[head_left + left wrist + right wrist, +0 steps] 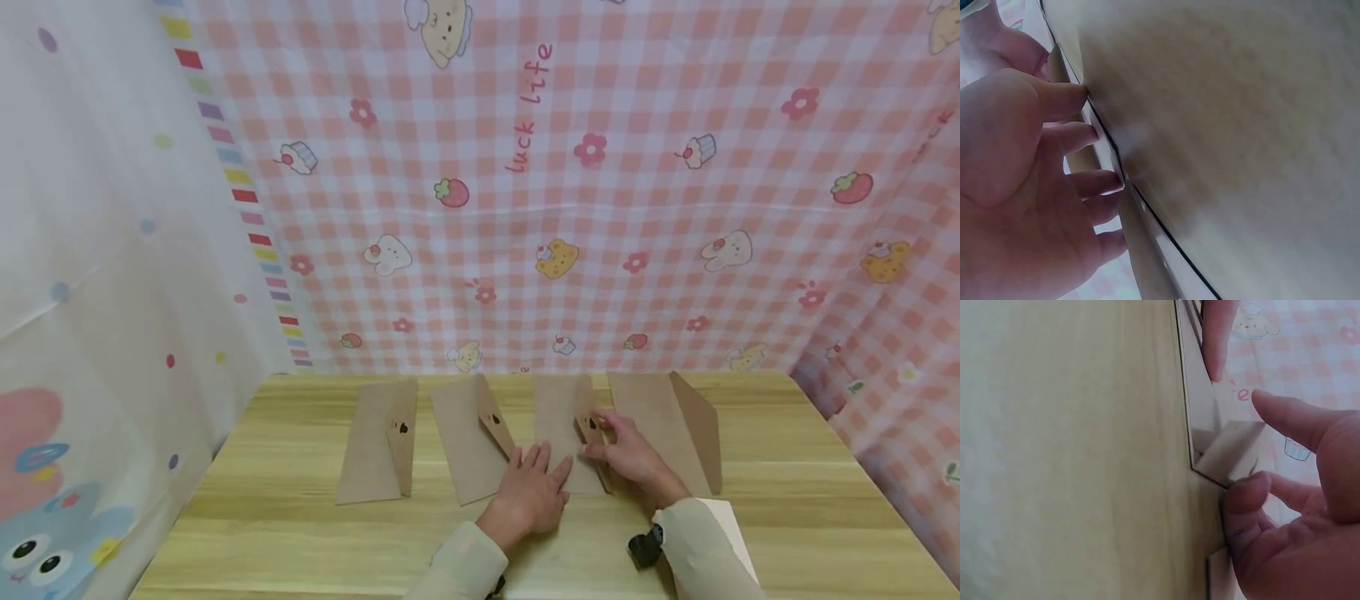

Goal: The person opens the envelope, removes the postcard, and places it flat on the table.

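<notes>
Several brown paper envelopes lie in a row on the wooden table, flaps on their right sides. Small black marks show on three of the flaps. My left hand [531, 498] rests, fingers spread, on the lower left part of the third envelope [558, 408] from the left. My right hand [632, 450] is at that envelope's half-raised flap [589, 427]. In the right wrist view, its fingers touch the back of the flap [1232, 450], while the thumb stands apart from it. The second envelope [461, 433] lies close to my left fingertips.
The leftmost envelope [367, 446] has its flap folded over; the rightmost envelope [648, 417] has its flap spread outward. A white flat item [731, 529] sits partly under my right sleeve. Checked cloth [645, 200] hangs behind the wooden table [247, 500].
</notes>
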`<state>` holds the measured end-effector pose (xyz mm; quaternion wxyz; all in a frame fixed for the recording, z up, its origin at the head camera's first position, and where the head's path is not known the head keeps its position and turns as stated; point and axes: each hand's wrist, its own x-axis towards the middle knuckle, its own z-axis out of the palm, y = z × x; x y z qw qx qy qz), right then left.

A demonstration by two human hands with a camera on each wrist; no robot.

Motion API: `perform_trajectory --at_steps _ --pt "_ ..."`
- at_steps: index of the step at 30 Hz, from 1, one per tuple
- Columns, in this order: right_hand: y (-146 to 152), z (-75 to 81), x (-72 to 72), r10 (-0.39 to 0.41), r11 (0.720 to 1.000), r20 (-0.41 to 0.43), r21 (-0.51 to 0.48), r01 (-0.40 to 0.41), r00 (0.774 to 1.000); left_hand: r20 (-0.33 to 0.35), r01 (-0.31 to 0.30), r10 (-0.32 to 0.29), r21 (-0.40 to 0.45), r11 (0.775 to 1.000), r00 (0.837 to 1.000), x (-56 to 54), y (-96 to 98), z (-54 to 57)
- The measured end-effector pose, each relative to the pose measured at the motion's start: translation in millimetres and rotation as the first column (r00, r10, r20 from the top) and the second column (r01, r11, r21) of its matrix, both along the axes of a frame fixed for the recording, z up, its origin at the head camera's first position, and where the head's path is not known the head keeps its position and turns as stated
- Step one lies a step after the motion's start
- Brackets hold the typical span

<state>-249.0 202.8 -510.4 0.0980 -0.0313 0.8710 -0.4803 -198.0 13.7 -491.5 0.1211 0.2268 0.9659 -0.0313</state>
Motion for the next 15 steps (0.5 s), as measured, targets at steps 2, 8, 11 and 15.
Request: perform_trajectory --at_steps 2,8,11,15 --pt "0.6 -0.2 0.3 0.008 1.000 0.004 -0.015 -0.008 1.000 0.005 -0.006 0.006 -0.005 1.000 1.000 0.1 0.8 -0.6" --pt "1.8 -1.4 0.6 0.022 0.999 0.008 -0.029 -0.022 1.000 0.026 -0.021 0.021 -0.009 1.000 0.999 -0.1 1.6 0.1" --pt "2.2 -2.0 0.9 0.018 0.999 0.005 -0.028 -0.018 1.000 0.029 -0.020 0.020 -0.013 1.000 0.999 0.3 2.0 1.1" --pt "2.3 -2.1 1.0 0.014 0.999 0.006 -0.032 -0.014 1.000 0.025 -0.020 0.020 -0.019 1.000 0.999 0.3 2.7 0.3"
